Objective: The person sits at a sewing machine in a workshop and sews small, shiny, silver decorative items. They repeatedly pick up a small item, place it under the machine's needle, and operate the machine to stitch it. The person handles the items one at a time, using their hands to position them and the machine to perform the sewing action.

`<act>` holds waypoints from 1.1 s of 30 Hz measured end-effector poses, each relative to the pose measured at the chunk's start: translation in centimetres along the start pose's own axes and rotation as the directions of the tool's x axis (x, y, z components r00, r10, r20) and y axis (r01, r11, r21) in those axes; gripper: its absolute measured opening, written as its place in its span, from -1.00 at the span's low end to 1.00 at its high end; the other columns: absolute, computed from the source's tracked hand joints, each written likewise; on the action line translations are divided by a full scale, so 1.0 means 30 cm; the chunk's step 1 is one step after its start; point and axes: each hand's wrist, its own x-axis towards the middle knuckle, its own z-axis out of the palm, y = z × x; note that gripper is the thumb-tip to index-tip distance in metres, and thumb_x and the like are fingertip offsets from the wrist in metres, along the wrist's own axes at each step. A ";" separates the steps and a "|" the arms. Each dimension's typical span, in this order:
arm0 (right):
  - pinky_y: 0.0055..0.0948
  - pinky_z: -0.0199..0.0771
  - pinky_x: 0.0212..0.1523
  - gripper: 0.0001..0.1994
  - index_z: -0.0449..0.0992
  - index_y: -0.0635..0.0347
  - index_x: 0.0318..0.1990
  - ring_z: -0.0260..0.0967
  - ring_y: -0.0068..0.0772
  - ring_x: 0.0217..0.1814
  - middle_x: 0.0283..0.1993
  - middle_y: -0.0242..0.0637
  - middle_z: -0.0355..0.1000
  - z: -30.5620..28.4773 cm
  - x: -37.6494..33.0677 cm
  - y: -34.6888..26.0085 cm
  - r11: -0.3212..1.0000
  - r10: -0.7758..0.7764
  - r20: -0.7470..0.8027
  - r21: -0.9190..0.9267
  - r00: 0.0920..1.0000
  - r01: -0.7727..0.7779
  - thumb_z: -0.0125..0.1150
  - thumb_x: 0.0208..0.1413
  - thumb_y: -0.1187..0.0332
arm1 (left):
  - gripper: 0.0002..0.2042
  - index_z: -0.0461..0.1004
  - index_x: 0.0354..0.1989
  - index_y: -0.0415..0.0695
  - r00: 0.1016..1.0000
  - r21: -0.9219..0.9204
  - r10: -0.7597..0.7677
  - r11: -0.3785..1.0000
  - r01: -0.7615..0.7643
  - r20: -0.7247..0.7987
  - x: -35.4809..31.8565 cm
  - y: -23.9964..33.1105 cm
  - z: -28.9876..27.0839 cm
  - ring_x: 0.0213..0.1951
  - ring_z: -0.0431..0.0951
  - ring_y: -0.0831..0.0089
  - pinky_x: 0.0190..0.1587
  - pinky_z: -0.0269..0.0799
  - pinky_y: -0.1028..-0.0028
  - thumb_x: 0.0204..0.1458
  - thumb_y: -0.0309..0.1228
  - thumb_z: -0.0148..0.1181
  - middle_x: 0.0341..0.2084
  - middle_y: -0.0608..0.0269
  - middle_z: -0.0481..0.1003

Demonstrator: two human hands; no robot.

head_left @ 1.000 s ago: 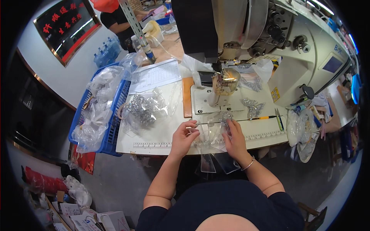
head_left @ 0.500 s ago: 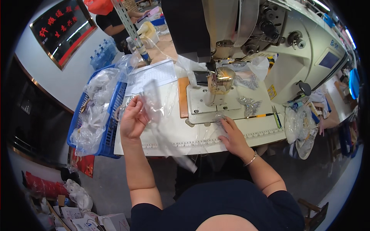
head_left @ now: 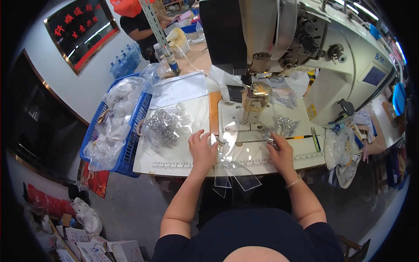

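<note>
Several clear plastic strips (head_left: 245,178) lie across the table's front edge, with their ends hanging over it. My left hand (head_left: 204,153) rests at their left side, fingers spread and lightly bent. To the right, my right hand (head_left: 283,153) has its thumb and fingers closed at a small shiny silver piece (head_left: 269,136), partly hidden by the fingertips. Ahead of both hands stands the sewing machine's post (head_left: 251,114) on its metal plate. A heap of silvery pieces (head_left: 162,123) in clear plastic lies left of my left hand. A smaller silvery heap (head_left: 286,125) sits beyond my right hand.
A blue basket (head_left: 126,144) full of clear bags stands at the left. Paper sheets (head_left: 180,90) lie at the back. Thread snips (head_left: 316,139) and a black-and-yellow pen (head_left: 301,137) are on the right. A measuring tape (head_left: 183,164) runs along the front edge. Another person (head_left: 136,27) works farther back.
My left hand has come right and down from beside the silvery heap, where it held up a clear strip. The strip now lies before the machine. My right hand has shifted slightly right. The view has shifted.
</note>
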 end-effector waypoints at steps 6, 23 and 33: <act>-0.47 0.41 -0.10 -0.67 0.46 0.32 -0.07 0.44 -0.32 -0.13 -0.12 -0.12 0.44 -0.030 -0.052 -0.030 0.994 -0.020 -0.070 0.101 0.997 0.027 0.24 -0.06 0.52 | -0.61 0.45 -0.14 -0.23 0.988 -0.062 -0.064 0.995 0.074 0.142 0.005 -0.018 -0.029 -0.12 0.36 0.05 -0.02 0.26 0.22 -0.20 -0.42 0.33 -0.17 0.04 0.39; -0.30 0.44 -0.14 -0.74 0.48 0.28 -0.18 0.42 -0.10 -0.19 -0.17 -0.09 0.42 0.322 0.179 -0.196 0.923 -0.374 0.341 0.044 0.862 0.383 0.24 -0.09 0.46 | -0.85 0.47 -0.40 -0.19 0.986 -0.355 -0.047 0.935 -0.013 -0.160 -0.001 0.022 -0.018 -0.41 0.48 0.26 -0.35 0.40 0.39 -0.17 -0.61 0.27 -0.48 0.16 0.47; -0.34 0.46 -0.18 -0.64 0.47 0.25 -0.11 0.42 -0.11 -0.19 -0.11 -0.12 0.41 0.382 0.197 -0.168 0.939 -0.335 0.400 0.066 0.853 0.337 0.31 -0.12 0.40 | -0.70 0.36 0.01 -0.35 0.869 -0.844 -0.282 0.249 0.475 0.406 0.007 0.001 -0.106 -0.10 0.52 0.35 -0.02 0.44 0.49 0.09 -0.56 0.08 -0.11 0.06 0.48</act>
